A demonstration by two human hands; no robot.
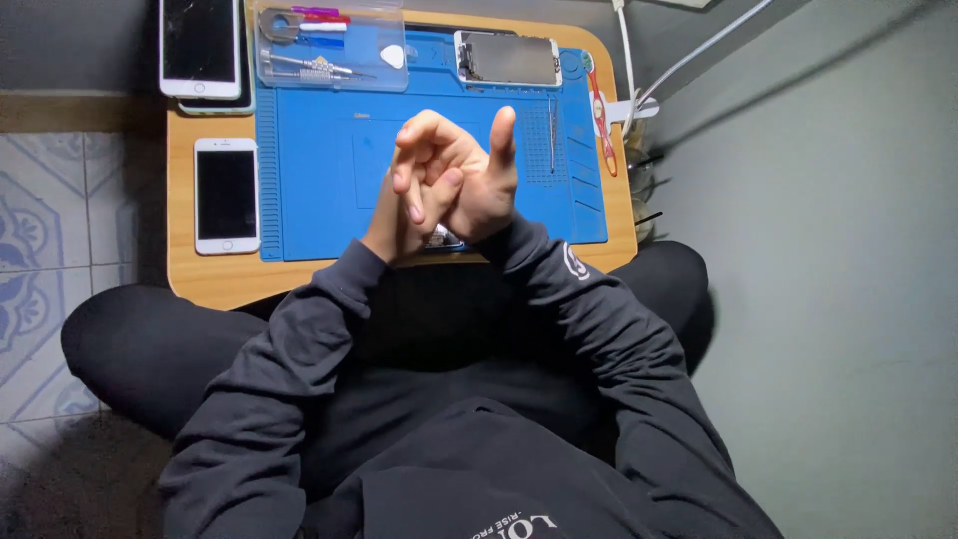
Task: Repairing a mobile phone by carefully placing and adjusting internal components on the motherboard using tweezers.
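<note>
Over the blue repair mat [319, 180], the left hand [404, 200] and right hand [477, 185] press together with fingers interlaced, right index pointing away, hiding a small silvery object [442, 238] whose long axis cannot be told.

Count of things on and around the blue work mat

Taking the blue work mat [329, 190] as the landmark: one mat lies on one small wooden table [215, 279]. Left of the mat lie two white phones with dark screens, one at the far corner [200, 45] resting on something pale green, one nearer [227, 195]. On the mat's far left corner sits one clear plastic tool case [331, 45]. On its far right corner lies one opened phone part [507, 58]. Along the mat's right edge lies one red-handled tool [601, 120], with one thin metal tool [551, 135] just inside it. Above the mat's near edge, two hands are clasped: left hand [414, 200], right hand [479, 175]. Two white cables [699, 50] run off beyond the mat's far right.
</note>
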